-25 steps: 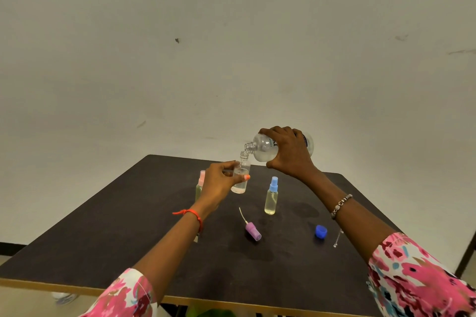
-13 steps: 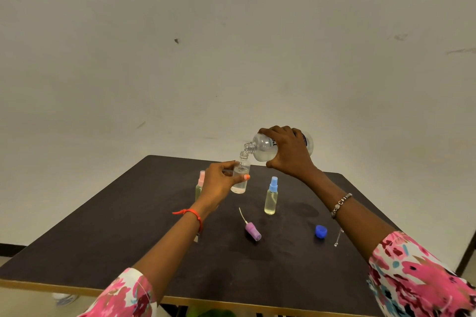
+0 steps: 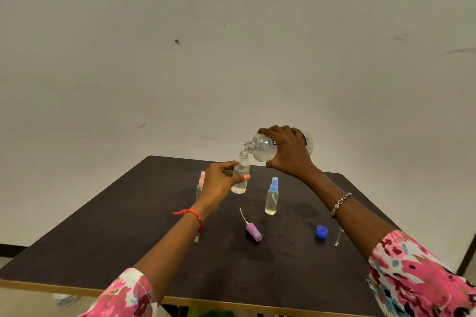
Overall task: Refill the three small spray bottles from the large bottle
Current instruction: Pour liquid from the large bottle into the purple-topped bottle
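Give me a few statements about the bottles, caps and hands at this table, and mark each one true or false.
1. The right hand tips the large bottle over the small open bottle that the left hand holds. True.
2. The blue-topped spray bottle lies on its side. False: it stands upright on the table.
3. The purple spray top lies loose on the table. True.
4. The blue cap is screwed onto the large bottle. False: it lies on the table, and the large bottle's neck is open.
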### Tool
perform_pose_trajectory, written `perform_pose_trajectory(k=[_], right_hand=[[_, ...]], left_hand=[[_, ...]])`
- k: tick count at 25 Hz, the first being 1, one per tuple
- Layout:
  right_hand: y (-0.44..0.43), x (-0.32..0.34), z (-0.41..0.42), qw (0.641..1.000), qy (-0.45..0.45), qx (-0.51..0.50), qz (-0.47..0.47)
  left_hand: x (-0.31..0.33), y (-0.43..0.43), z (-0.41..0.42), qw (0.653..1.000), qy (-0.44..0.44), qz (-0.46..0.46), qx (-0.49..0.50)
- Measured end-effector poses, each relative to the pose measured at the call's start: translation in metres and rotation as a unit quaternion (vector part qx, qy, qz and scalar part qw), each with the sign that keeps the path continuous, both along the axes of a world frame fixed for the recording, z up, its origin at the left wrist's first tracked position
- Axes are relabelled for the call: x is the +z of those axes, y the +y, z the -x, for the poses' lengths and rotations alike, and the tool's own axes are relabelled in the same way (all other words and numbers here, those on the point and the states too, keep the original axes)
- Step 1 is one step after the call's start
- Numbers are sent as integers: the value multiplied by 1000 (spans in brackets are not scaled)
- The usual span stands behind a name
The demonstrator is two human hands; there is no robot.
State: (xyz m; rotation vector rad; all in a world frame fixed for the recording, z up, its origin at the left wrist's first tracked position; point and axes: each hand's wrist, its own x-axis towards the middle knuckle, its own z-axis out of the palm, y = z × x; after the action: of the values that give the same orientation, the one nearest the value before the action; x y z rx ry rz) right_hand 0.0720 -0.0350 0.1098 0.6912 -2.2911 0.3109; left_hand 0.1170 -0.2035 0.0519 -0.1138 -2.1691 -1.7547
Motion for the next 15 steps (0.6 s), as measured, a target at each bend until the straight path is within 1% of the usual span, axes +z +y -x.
perform_pose_trajectory(k=[15], right_hand=[[4, 2, -1, 1000, 6, -4, 0]], left_hand=[[1, 2, -1, 1000, -7, 8, -10]])
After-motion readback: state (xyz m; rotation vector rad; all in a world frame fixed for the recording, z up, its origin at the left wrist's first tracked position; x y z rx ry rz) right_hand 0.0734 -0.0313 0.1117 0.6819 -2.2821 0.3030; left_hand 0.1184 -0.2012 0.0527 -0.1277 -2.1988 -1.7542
